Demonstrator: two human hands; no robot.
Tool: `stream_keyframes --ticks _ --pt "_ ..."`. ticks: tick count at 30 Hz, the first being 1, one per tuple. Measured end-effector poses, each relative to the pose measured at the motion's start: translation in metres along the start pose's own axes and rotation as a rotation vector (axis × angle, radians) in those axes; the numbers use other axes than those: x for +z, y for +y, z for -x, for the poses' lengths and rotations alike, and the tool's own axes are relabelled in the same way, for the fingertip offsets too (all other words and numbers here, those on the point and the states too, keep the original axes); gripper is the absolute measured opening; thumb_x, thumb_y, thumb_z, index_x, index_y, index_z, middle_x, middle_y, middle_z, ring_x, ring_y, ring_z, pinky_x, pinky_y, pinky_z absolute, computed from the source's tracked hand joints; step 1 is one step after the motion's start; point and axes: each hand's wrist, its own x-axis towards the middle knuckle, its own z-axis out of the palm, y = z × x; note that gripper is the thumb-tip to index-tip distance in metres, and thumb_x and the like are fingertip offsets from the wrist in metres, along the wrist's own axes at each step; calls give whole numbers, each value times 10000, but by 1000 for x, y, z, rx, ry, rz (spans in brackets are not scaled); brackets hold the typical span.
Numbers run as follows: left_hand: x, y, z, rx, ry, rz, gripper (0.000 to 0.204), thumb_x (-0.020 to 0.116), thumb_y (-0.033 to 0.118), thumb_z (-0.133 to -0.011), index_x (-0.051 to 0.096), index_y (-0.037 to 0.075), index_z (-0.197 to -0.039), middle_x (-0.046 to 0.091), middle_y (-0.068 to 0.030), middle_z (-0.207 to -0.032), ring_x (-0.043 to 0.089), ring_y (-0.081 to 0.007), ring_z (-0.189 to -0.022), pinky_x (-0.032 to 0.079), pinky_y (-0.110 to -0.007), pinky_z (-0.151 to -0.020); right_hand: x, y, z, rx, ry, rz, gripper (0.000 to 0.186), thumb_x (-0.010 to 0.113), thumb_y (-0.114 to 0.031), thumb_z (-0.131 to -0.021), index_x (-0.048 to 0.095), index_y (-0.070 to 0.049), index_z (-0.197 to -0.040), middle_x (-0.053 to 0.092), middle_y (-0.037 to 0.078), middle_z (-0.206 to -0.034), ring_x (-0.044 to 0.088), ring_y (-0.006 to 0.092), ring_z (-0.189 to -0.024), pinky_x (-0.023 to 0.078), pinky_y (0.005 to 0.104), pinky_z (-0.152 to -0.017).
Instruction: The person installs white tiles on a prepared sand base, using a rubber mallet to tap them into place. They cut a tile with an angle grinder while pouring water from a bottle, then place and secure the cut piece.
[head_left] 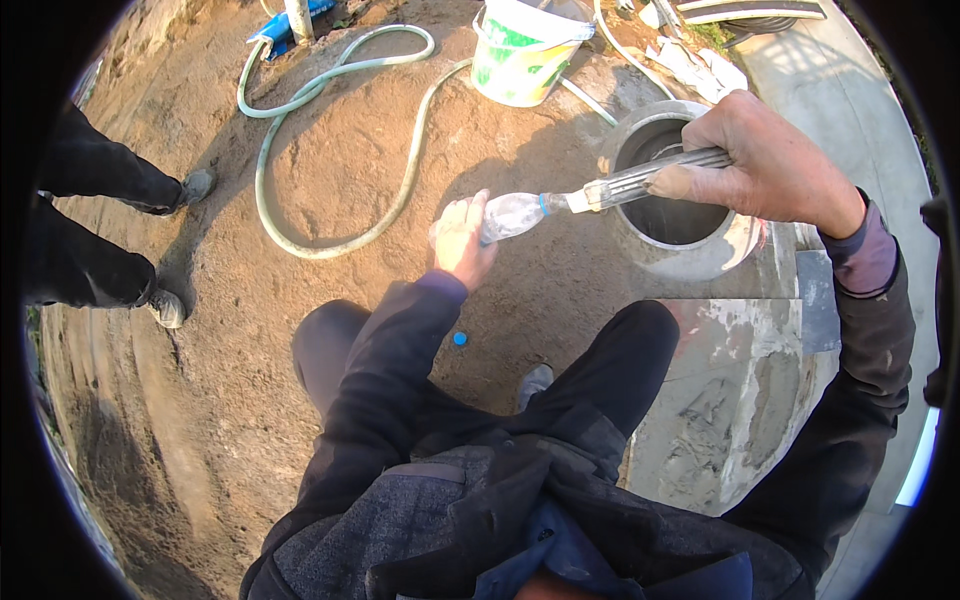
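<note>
My left hand [463, 240] is wrapped round the base end of a clear plastic bottle [512, 216], which lies nearly level in the air with its mouth to the right. A blue ring sits at its neck. In my right hand [765, 165] is a long grey-and-white ribbed object [655, 180] whose exact kind I cannot make out. Its narrow pale end meets the bottle's mouth; whether it goes inside I cannot tell. On the dirt between my knees lies a small blue cap [460, 339].
Below the ribbed object is a round, cement-coloured opening [690, 262]. A white-and-green bucket [525, 60] stands beyond, beside a pale looping hose [330, 250]. Another person's legs [100, 250] are at the left. A cement-smeared slab [700, 400] lies by my right knee, concrete paving [830, 100] farther right.
</note>
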Motion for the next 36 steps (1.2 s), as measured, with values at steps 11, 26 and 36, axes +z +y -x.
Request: stream_keyframes --ticks 11,26,36 --pt "1 2 -1 29 27 -15 781 819 174 -732 547 37 -1451 642 -143 -1250 600 -346 -1208 497 -483 -978 -3 -11 -10 -42 -22 58 671 777 -520 -910 590 75 -660 429 237 -588 420 386 -547 405 454 -545" --pt "5 2 -2 18 22 -9 798 819 169 -738 529 44 -1471 631 -147 -1257 595 -360 -1217 490 -485 -993 -5 -20 -13 -12 -51 113 663 787 -508 -904 596 73 -648 405 213 -562 409 348 -516 395 442 -526" --pt "4 2 -3 11 5 30 813 824 153 -727 526 46 -1476 627 -160 -1270 578 -378 -1239 472 -504 -1011 -4 -19 -15 -13 -69 100 637 807 -496 -889 622 68 -658 458 213 -558 443 363 -515 421 442 -533"
